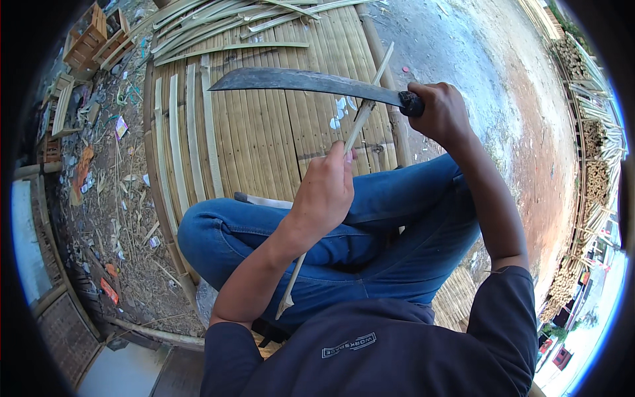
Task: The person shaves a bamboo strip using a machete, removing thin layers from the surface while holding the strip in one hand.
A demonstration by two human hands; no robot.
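My left hand [325, 188] is closed round a long, narrow bamboo strip [358, 127]. The strip slants from beyond the blade at upper right down past my left forearm, and its lower end shows over my lap. My right hand [440, 114] grips the dark handle of a machete [291, 80]. Its long, slightly curved grey blade points left and crosses over the strip a little above my left hand. The blade seems to touch the strip, though how far it bites in I cannot tell.
I sit cross-legged on a bamboo-slat platform [254, 132]. Several split bamboo strips [198, 30] are heaped at its far end, and several more lie lengthwise on the left. Wooden crates [86, 40] stand on littered ground at far left. Stacked bamboo [592, 142] lines the right.
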